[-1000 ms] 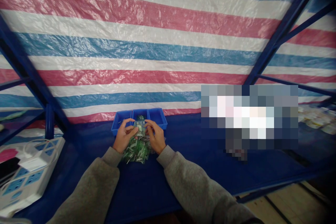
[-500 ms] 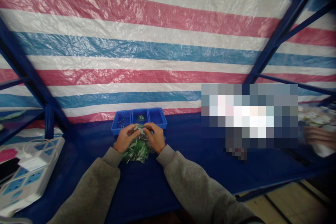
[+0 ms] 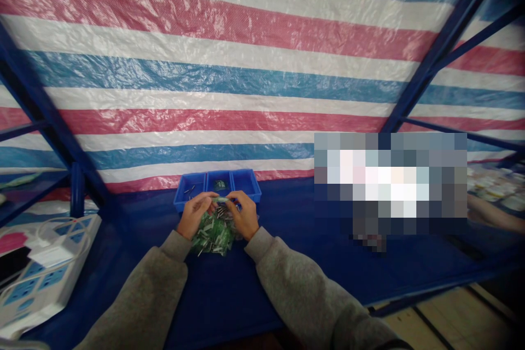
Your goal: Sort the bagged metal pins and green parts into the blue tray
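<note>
Between my left hand [image 3: 194, 213] and my right hand [image 3: 245, 213] is a small, slim greenish piece [image 3: 220, 199], held level by the fingertips of both. Its exact kind is too small to make out. Right below lies a pile of small green and silvery pieces [image 3: 213, 236], some like thin metal pins, partly covered by my hands. Just beyond my fingers stands a blue tray [image 3: 246, 183] with three compartments. A few thin metal pieces [image 3: 189, 191] lie in its left compartment, and small dark green pieces [image 3: 220, 184] in the middle one.
At the left, a white power strip [image 3: 61, 279] carries cables and a white plug. The blue table [image 3: 295, 262] runs along a striped plastic sheet [image 3: 246, 76]. A pixelated patch hides part of the right side. Another person's arm [image 3: 496, 213] shows at the far right.
My fingers have spread slightly, and the greenish piece now shows level between them. At the far right, the other person's hand has shifted and a forearm shows.
</note>
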